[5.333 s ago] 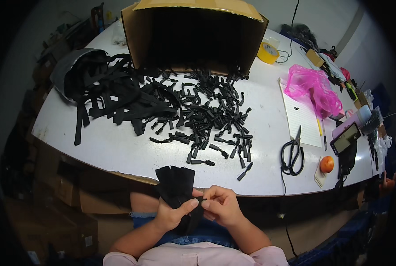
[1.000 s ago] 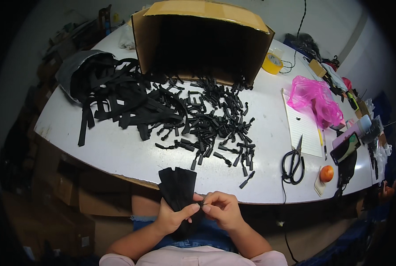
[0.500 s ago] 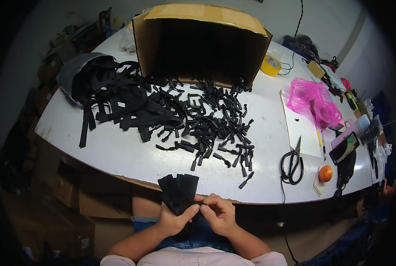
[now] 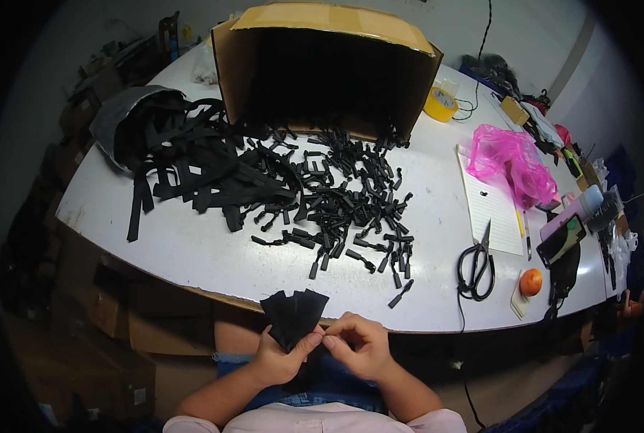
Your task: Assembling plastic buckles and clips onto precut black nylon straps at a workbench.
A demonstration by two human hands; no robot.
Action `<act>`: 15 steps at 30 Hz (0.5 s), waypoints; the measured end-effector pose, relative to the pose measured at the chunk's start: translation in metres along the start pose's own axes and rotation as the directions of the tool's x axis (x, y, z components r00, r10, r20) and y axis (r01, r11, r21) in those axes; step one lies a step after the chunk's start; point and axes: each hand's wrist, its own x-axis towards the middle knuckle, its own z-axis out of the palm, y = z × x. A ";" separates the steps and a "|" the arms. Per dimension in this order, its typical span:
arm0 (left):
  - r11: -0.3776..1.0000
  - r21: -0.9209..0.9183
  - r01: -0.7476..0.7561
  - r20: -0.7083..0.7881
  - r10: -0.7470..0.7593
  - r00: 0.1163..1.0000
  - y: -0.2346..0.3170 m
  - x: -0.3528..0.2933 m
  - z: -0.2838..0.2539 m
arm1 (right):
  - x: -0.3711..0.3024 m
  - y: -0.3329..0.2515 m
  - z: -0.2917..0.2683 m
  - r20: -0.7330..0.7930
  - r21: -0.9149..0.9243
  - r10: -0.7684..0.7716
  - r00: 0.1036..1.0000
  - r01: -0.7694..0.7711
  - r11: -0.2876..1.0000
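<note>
My left hand (image 4: 280, 359) is wrapped round a fanned bunch of black fabric straps (image 4: 294, 317), whose flat ends point up just off the table's front edge. Close beside it, my right hand (image 4: 358, 346) is closed in a pinch, its fingertips meeting my left thumb at the side of the bunch. Whatever lies between those fingertips is too small to make out. On the table ahead spreads a pile of small black plastic pieces with cord loops (image 4: 351, 195). More black straps (image 4: 206, 166) spill from a grey plastic bag (image 4: 112, 119) at the left.
A large open cardboard box (image 4: 329, 18) stands at the back of the white table (image 4: 192, 256). Toward the right lie black-handled scissors (image 4: 475, 270), a lined notepad (image 4: 491, 216), a pink plastic bag (image 4: 506, 159), an orange fruit (image 4: 530, 282), a phone (image 4: 561, 242) and yellow tape (image 4: 440, 105).
The strap bunch has tilted slightly to the right and its ends sit a little lower. My right hand has shifted a little to the right, still pinching beside my left thumb.
</note>
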 end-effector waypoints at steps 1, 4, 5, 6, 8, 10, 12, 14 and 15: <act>1.000 0.000 0.000 -0.004 0.000 1.000 0.000 -0.001 0.000 | 0.003 -0.002 -0.003 0.147 0.114 0.138 0.979 -0.156 0.981; 0.993 0.052 -0.105 -0.051 0.107 0.993 0.002 -0.001 0.002 | -0.001 0.007 -0.002 0.237 -0.003 0.134 0.962 -0.137 0.991; 0.999 0.001 -0.049 -0.106 0.049 0.993 0.001 0.002 -0.001 | -0.004 0.012 -0.002 0.356 -0.154 0.160 0.921 -0.111 0.982; 0.999 -0.054 0.004 -0.157 -0.012 0.988 0.001 0.005 -0.003 | -0.008 0.016 0.001 0.378 -0.204 0.197 0.904 -0.126 0.971; 0.994 -0.099 0.055 -0.088 -0.064 0.994 -0.001 0.012 -0.010 | -0.007 0.015 0.007 0.237 -0.323 0.022 0.971 0.057 0.945; 0.982 -0.124 0.139 0.009 -0.139 0.990 -0.003 0.014 -0.012 | -0.003 0.005 0.012 0.025 -0.526 -0.314 0.949 0.279 0.803; 0.984 -0.048 0.172 0.045 -0.170 0.984 -0.004 0.012 -0.014 | 0.011 -0.012 0.015 0.064 -0.609 -0.410 0.910 0.361 0.706; 0.997 0.009 0.077 0.117 -0.078 0.990 -0.012 0.012 -0.015 | 0.017 -0.014 0.017 0.154 -0.690 -0.502 0.851 0.456 0.562; 0.997 0.006 0.075 0.126 -0.075 0.989 -0.015 0.012 -0.016 | 0.017 -0.011 0.015 0.152 -0.697 -0.502 0.851 0.452 0.556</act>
